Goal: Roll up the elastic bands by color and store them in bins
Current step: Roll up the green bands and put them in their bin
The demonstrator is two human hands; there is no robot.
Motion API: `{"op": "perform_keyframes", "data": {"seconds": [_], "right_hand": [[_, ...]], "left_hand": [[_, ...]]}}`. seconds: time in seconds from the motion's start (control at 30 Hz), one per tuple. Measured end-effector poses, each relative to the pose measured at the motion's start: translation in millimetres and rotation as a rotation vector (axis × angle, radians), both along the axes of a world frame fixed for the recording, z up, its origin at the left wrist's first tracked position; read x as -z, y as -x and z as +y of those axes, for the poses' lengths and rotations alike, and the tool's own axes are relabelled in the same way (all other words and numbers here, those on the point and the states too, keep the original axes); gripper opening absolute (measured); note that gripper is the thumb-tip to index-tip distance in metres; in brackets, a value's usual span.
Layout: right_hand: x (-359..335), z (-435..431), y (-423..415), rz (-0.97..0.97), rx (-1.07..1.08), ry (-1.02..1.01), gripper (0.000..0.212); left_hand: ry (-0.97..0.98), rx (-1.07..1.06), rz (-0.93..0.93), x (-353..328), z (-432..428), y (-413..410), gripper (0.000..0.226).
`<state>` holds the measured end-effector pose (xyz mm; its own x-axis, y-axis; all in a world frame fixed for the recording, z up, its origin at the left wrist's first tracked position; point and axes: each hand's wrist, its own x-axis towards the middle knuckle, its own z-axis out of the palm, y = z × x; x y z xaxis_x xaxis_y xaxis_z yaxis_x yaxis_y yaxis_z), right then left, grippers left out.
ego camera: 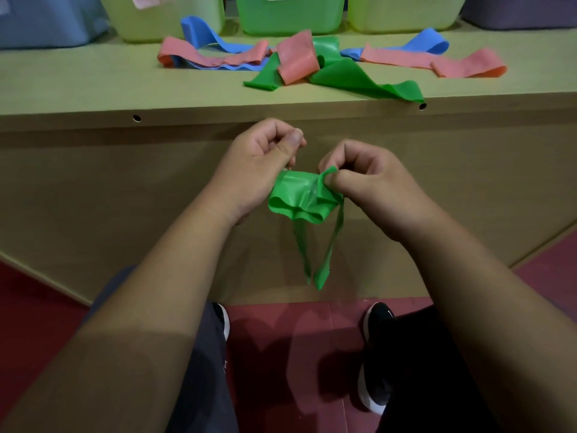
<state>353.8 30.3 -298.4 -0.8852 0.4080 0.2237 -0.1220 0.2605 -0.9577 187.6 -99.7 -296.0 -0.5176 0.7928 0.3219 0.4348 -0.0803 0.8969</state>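
Just below the shelf (93, 98) edge, the green band (298, 198) sits bunched crosswise between both hands, tails hanging straight down. The right hand (368, 179) pinches its right corner and the left hand (259, 164) is curled round the left end, so I'd guess the roll takes up those tails.

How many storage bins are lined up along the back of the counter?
5, in a row from the left: blue bin, left yellow-green bin, green bin in the middle, right yellow-green bin, purple bin. The frame's top cuts them all off, and more may sit out of view.
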Motion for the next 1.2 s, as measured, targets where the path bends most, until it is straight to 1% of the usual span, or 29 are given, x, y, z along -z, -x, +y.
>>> {"op": "perform_keyframes", "data": {"seconds": [0.1,0.17,0.23,0.33,0.4,0.47,0.53,0.6,0.63,0.7,0.77,0.83,0.87,0.93,1.03,1.1,1.2], "right_hand": [[0.1,2.4,-1.4,-0.063,-0.046,-0.071,0.01],[-0.4,4.3,-2.2,-0.101,-0.068,-0.116,0.014],[-0.3,6.7,-2.9,-0.164,-0.104,-0.13,0.016],[0.7,12.3,-5.5,-0.308,-0.208,-0.145,0.018],[2.0,13.5,-6.9,-0.405,-0.294,-0.182,0.012],[2.8,12.0,-7.2,-0.455,-0.349,-0.192,0.01],[2.5,9.7,-6.1,-0.453,-0.369,-0.165,0.014],[0.7,8.4,-5.9,-0.415,-0.373,-0.088,0.005],[0.1,8.8,-6.1,-0.393,-0.364,-0.054,0.006],[-0.2,11.6,-7.0,-0.356,-0.326,0.01,0.012],[-1.4,12.3,-7.7,-0.329,-0.3,0.071,0.013],[-0.1,13.5,-6.5,-0.307,-0.291,0.112,0.008],[0.3,13.0,-5.8,-0.293,-0.288,0.127,0.007],[2.5,12.5,-4.2,-0.236,-0.298,0.172,0.01],[2.7,12.5,-3.4,-0.11,-0.298,0.268,0.008],[2.4,12.9,-2.8,-0.044,-0.291,0.305,0.007],[2.4,12.4,-1.2,0.061,-0.263,0.352,0.005]], "left_hand": [[0.025,0.019,0.024,-0.5,-2.1,1.2,0.018],[0.083,0.053,0.079,1.4,-3.1,1.7,0.02],[0.177,0.109,0.116,3.6,-5.2,3.8,0.024],[0.365,0.169,0.175,4.6,-10.7,9.0,0.034],[0.481,0.184,0.227,6.0,-12.6,10.5,0.044],[0.539,0.208,0.257,8.8,-12.3,10.9,0.052],[0.56,0.224,0.266,10.3,-12.4,11.1,0.059],[0.573,0.213,0.258,8.2,-13.2,12.5,0.066],[0.578,0.204,0.241,7.0,-13.5,14.1,0.068],[0.585,0.206,0.19,5.7,-16.3,18.0,0.065],[0.604,0.272,0.111,5.6,-21.5,23.4,0.057],[0.573,0.356,0.013,4.9,-27.1,26.1,0.048],[0.523,0.383,-0.033,4.4,-29.1,26.1,0.044],[0.377,0.412,-0.11,3.9,-29.2,23.7,0.038],[0.192,0.398,-0.229,1.7,-25.0,12.6,0.021],[0.107,0.362,-0.287,2.3,-21.3,8.7,0.018],[0.023,0.32,-0.326,4.8,-15.7,6.0,0.021]]}}
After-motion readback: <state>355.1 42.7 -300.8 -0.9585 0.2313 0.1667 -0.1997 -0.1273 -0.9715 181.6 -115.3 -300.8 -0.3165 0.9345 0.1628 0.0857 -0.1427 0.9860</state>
